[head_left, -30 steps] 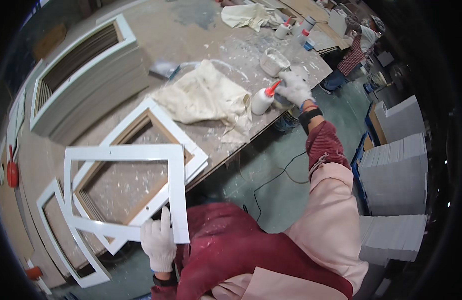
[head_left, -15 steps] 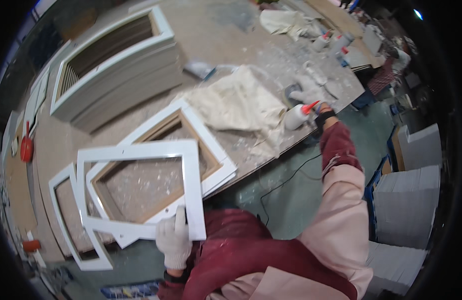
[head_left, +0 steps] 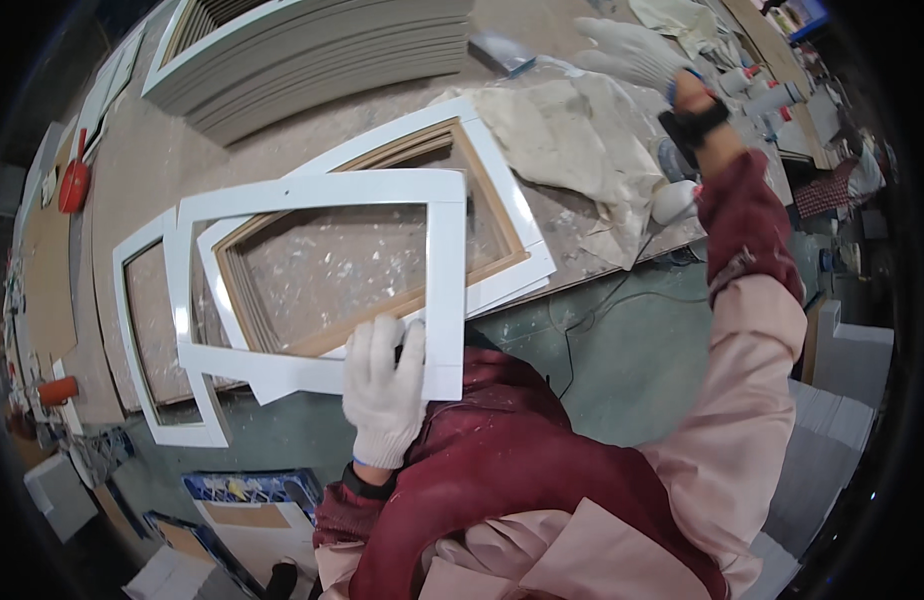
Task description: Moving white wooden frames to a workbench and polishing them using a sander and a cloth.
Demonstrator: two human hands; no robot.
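Low in the middle of the frame, the gloved left hand (head_left: pixel 384 385) had its fingers clamped on the lower rail of a white frame (head_left: pixel 317 285), held over another frame (head_left: pixel 502 240) on the desk (head_left: pixel 152 170). At upper right, the right hand (head_left: pixel 632 55) hovered, fingers spread, above a crumpled cloth (head_left: pixel 572 140), near the glue bottles (head_left: pixel 752 85). This looked like the fitting step; the next move would likely need the held frame squared over the lower one.

Even, bright overhead light is spread across the workbench (head_left: pixel 312 150); shadows are kept soft and short. Mild glare is caught on the white frame (head_left: pixel 312 195). The right hand (head_left: pixel 632 50) is smeared by motion blur. Straight edges are bent toward the rim, and the corners are swallowed by black vignette.
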